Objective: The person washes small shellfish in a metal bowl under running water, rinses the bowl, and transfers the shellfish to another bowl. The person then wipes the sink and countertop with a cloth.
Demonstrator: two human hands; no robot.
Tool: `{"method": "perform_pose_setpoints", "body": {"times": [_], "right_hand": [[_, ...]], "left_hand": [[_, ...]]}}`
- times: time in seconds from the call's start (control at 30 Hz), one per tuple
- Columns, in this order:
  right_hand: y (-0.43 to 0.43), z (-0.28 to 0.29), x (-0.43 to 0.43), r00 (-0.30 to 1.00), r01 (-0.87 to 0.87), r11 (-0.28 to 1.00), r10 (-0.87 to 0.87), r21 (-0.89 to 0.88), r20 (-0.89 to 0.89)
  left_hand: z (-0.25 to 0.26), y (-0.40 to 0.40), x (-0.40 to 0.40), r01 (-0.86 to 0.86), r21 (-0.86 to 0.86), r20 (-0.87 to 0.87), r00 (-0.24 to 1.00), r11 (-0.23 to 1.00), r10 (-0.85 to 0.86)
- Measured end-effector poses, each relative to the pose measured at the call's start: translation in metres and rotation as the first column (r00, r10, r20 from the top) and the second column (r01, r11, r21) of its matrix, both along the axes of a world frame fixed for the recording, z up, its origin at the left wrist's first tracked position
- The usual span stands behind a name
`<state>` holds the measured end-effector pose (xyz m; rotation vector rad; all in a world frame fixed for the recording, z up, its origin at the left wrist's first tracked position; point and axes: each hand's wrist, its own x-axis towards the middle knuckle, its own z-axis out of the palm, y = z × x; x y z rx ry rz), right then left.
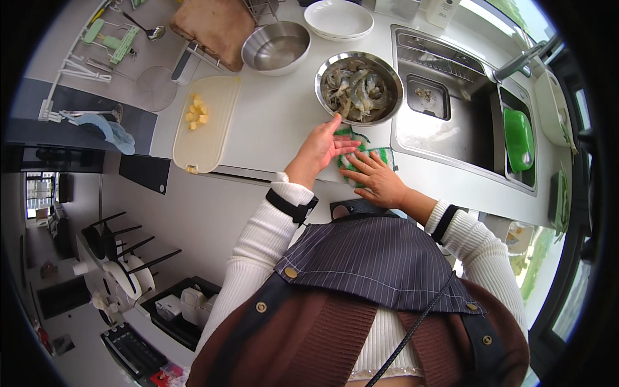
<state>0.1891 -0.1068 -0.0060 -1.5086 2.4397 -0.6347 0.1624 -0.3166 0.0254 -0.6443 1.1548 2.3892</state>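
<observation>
A green-and-white checked cloth (pixel 384 154) lies bunched on the counter near its front edge. My right hand (pixel 379 181) rests flat on it with the fingers spread. Beside it, my left hand (pixel 325 145) is turned palm inward, its fingers apart and its fingertips close to or touching the cloth. The left thumb points up towards the rim of a stainless steel bowl (pixel 397 104). Raw, unpeeled shrimp (pixel 360 92) fill that bowl, which stands just beyond the cloth. Neither hand grips anything visible.
Right of the bowl is a steel sink (pixel 435 138) with a faucet (pixel 520 63) and a green basin (pixel 518 140). On the left, a cutting board (pixel 213 140) bears yellow chunks (pixel 196 113). Behind stand another metal bowl (pixel 275 48), white plates (pixel 338 19) and a wooden board (pixel 213 26).
</observation>
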Motion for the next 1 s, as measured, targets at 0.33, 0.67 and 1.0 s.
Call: {"method": "perform_pose_setpoints", "body": {"times": [0.33,0.67,1.0], "right_hand": [[-0.021,0.001,0.000,0.990,0.085,0.996,-0.083,0.014,-0.112],[-0.028,-0.027,-0.130,0.849,0.492,0.870,-0.473,0.024,-0.234],[-0.079,-0.033,-0.073,0.992,-0.064,0.996,0.070,0.060,-0.104]], "left_hand": [[-0.014,0.013,-0.041,-0.097,-0.184,-0.146,0.987,0.978,0.071],[0.073,-0.065,0.038,-0.293,-0.419,-0.251,0.947,0.860,0.200],[0.107,-0.114,0.165,-0.505,-0.563,-0.222,0.855,0.654,0.468]]}}
